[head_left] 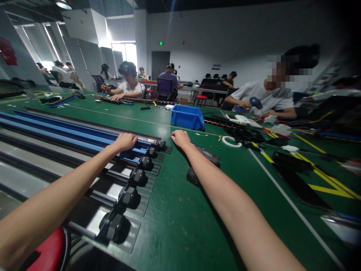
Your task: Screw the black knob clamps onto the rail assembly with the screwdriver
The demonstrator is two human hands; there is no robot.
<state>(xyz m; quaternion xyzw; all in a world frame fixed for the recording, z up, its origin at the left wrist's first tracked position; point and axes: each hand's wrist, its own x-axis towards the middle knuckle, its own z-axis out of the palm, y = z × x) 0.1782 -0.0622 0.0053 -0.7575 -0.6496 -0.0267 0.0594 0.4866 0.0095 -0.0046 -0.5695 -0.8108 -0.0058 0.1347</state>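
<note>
My left hand (pixel 126 141) is closed over the end part of a long blue bar (pixel 93 141), its fingertips hidden behind the knuckles. This bar lies in a row of several long blue and silver-grey bars. Black ribbed end fittings (pixel 146 162) and flat slotted metal tabs (pixel 154 168) show at their right ends. To the right, my right hand (pixel 180 139) is low over the green table, its fingers curled down; whatever is in them, if anything, is hidden. A dark power tool (pixel 207 155) lies on the table, partly covered by my right forearm.
A blue bin (pixel 187 117) stands just beyond my right hand. Right of it are a white ring (pixel 231 142), small loose parts and tangled cables. A co-worker (pixel 262 98) handles a drill at far right; another (pixel 131 84) sits across. A red stool (pixel 46 250) is lower left.
</note>
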